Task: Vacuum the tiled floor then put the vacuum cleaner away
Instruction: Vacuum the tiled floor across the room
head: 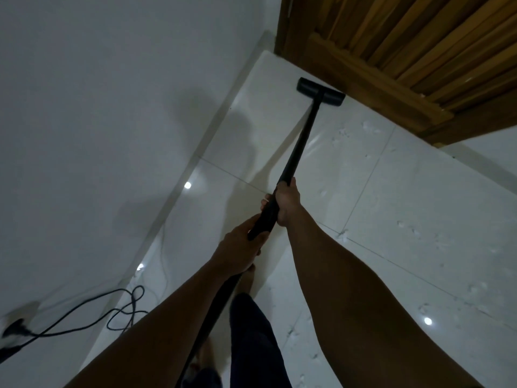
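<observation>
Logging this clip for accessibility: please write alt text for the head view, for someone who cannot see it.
The right hand and, nearer the camera, the left hand grip a black wand, whose floor head sits on white tiles close to a wooden door. White scraps litter the tiles on the right, and a black cord loops at lower left.

Both your hands grip the black vacuum wand (302,138), right hand (285,204) ahead of left hand (237,247), its floor head (320,90) on the white tiled floor (391,205) just beside the wooden door (391,51); a black cord (84,315) loops near the wall (84,107).
</observation>
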